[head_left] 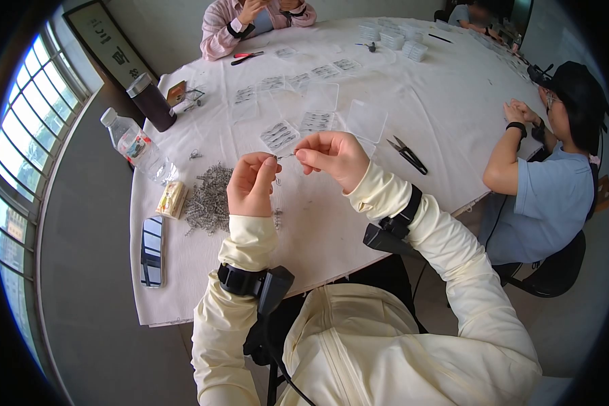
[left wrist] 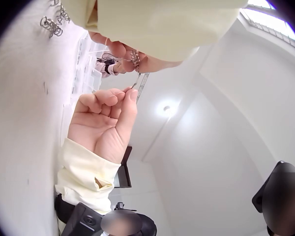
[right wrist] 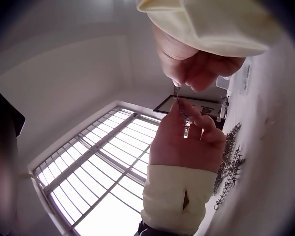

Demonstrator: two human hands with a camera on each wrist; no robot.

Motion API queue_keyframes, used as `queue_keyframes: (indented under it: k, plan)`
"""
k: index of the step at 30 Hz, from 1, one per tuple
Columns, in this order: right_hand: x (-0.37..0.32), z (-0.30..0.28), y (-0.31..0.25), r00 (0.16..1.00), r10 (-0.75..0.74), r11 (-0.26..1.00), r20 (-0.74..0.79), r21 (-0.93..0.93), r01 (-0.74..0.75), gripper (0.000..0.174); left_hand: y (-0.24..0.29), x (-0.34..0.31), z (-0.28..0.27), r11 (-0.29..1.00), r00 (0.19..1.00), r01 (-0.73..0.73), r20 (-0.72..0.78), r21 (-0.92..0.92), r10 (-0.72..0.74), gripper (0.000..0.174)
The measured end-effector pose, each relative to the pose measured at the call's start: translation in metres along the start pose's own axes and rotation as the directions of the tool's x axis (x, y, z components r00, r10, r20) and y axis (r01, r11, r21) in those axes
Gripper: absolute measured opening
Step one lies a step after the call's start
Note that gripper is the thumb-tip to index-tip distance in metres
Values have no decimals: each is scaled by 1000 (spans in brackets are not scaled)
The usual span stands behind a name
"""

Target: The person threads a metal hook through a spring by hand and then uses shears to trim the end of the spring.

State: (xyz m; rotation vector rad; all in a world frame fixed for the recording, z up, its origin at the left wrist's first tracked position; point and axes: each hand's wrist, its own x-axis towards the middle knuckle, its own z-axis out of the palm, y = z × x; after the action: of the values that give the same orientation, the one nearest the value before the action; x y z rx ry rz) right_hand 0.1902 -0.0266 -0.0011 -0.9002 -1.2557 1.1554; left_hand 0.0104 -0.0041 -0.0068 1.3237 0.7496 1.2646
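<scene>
In the head view, my left hand point(head_left: 252, 184) and right hand point(head_left: 335, 159) are raised close together above the table, with a thin metal wire piece point(head_left: 285, 156) between their fingertips. A small silvery coil point(left wrist: 135, 60) shows in the fingers of my left hand point(left wrist: 160, 65) in the left wrist view, while the right hand point(left wrist: 101, 118) pinches the thin end. From the right wrist, the coil point(right wrist: 184, 118) lies against the left fingers. A heap of wire coils point(head_left: 213, 197) is beside the left hand; clear trays point(head_left: 279, 136) of wire pieces lie beyond both hands.
Left on the table are a phone point(head_left: 152, 252), a small pack point(head_left: 172, 199), a plastic bottle point(head_left: 139, 145) and a dark flask point(head_left: 152, 103). Black scissors point(head_left: 407, 155) lie to the right. Other people sit at the far side and at the right.
</scene>
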Motion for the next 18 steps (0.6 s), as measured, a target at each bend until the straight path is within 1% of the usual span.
queue_keyframes:
  k: [2,6,8,9,11,12,14,15,17,18]
  plan:
    - [1,0,2,998,-68,996,11,-51,68,16,-1,1,-1,1000,1000,1,0,-14,-1,8]
    - [-3,4,-1,992,-120,988,49,-87,124,16,-4,1,-1,999,1000,-21,8,30,21,8]
    - [-3,6,0,973,-215,956,86,-187,228,15,-4,0,1,992,995,-102,12,68,101,7]
    - [-2,6,1,973,-215,956,86,-187,228,15,-4,0,2,992,995,-102,12,68,101,7]
    - [0,6,5,955,-278,947,105,-139,291,13,-5,-1,3,979,991,-135,10,150,136,7]
    - [0,6,4,955,-278,947,104,-138,291,13,-4,-2,4,979,991,-135,11,150,135,7]
    - [-2,5,1,965,-226,969,134,-74,237,8,0,-4,6,947,987,-158,8,279,162,6]
    - [-2,6,1,965,-226,969,133,-73,237,8,-1,-4,7,947,987,-158,9,280,162,6]
    - [-2,7,1,973,-201,979,113,-19,205,6,-1,-4,7,913,979,-188,-7,362,205,8]
    - [-2,6,1,973,-202,979,112,-18,205,6,-1,-4,8,913,979,-189,-6,362,205,8]
